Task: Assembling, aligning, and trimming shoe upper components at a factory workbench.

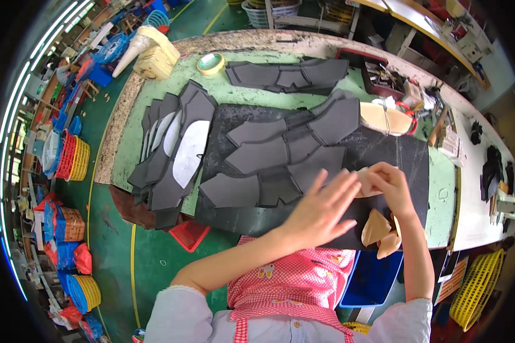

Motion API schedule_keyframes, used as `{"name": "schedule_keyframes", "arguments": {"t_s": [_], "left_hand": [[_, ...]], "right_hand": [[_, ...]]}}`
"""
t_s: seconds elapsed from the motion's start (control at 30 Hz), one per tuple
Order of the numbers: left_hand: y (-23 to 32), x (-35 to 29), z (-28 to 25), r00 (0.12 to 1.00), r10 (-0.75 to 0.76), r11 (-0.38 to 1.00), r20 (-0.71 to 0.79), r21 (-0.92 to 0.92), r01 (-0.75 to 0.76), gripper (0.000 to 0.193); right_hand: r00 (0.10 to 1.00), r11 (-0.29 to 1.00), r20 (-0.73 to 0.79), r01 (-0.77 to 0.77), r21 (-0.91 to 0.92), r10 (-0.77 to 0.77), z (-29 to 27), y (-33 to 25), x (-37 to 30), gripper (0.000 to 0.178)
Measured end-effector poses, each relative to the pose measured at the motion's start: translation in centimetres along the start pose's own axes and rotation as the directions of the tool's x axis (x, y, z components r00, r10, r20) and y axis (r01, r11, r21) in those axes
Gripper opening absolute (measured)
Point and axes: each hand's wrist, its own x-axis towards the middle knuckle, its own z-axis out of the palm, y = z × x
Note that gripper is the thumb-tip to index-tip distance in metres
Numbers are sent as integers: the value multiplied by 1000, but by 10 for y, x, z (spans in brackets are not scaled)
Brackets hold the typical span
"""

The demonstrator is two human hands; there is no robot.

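My right hand is closed in a pinch on a small beige piece, above the right part of a black work mat. Beside it, my left hand has its fingers stretched out, slightly blurred, and appears to hold nothing. Whether its fingertips touch the beige piece I cannot tell. Dark grey cut panels with stitched-looking seams lie in overlapping rows on the mat, and the left hand covers the edge of the nearest one. Several curved tan pieces lie at the mat's near edge, below the right hand.
At the left is a fanned stack of dark panels with white patches. More grey panels lie behind, near a tape roll. A tool tray and a tan bundle stand back right. A blue bin is below the table.
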Motion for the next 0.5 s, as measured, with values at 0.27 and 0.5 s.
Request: {"name": "schedule_keyframes", "arguments": {"t_s": [0.27, 0.5], "left_hand": [[-3, 8, 22, 1000, 24, 991, -5, 134, -23, 68], [17, 11, -36, 956, -229, 322, 184, -912, 253, 42]], "right_hand": [[346, 613, -646, 751, -245, -681, -94, -79, -49, 17], [640, 455, 158, 677, -579, -752, 29, -93, -60, 26]]}}
